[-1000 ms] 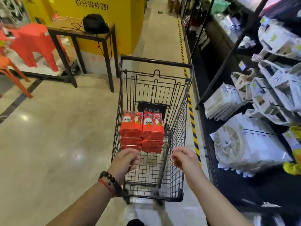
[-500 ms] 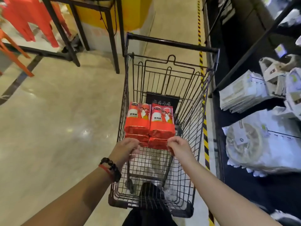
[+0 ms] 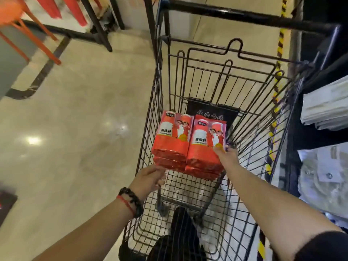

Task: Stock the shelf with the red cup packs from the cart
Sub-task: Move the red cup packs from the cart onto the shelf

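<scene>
Head view: stocking looks not yet begun. The red cup packs (image 3: 188,144) lie stacked in two columns in the cart (image 3: 250,117) at centre frame. Right hand (image 3: 227,157) touches the right top pack, grip unclear; left hand (image 3: 148,178), fingers loosely extended, reaches below them. The shelf (image 3: 323,117) at right holds white goods.

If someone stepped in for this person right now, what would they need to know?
Left hand: open, reaching at the near end of the left stack, holding nothing.
Right hand: on the top pack of the right stack; grip unclear.
Red cup packs: two side-by-side stacks, all inside the cart.
Shelf: to the right, holding white packaged goods.
Done: cart parked beside the shelf.
Left: lift every pack out and shelve it.
</scene>
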